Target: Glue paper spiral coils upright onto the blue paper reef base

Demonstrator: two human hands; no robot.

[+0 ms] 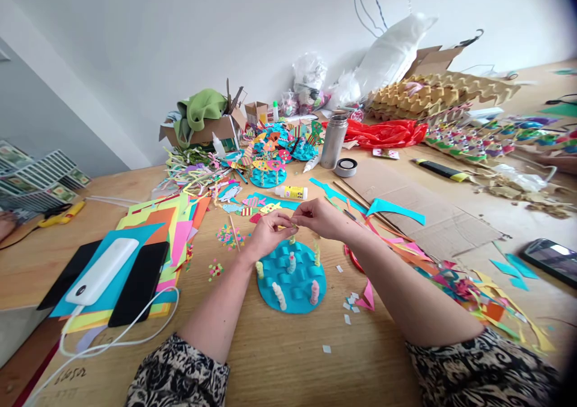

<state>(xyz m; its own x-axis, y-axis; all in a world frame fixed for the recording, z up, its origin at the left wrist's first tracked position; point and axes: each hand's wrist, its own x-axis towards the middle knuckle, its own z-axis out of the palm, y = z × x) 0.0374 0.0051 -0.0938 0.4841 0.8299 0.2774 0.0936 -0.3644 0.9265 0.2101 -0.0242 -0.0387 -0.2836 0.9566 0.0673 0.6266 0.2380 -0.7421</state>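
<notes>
A round blue paper disc (295, 287) lies on the wooden table in front of me, with several small rolled paper columns standing on it in yellow, pink and white. My left hand (267, 234) and my right hand (318, 217) meet just above the disc's far edge. Both pinch a small yellowish paper piece (292, 222) between their fingertips. A white glue bottle (292, 192) lies a little beyond the hands.
Stacked coloured paper sheets (169, 226), two dark phones and a white power bank (103, 270) with cable lie at left. Paper scraps and strips spread at right. Finished paper crafts, a metal flask (334, 140), a tape roll, boxes and egg trays crowd the back. A phone (550, 258) lies far right.
</notes>
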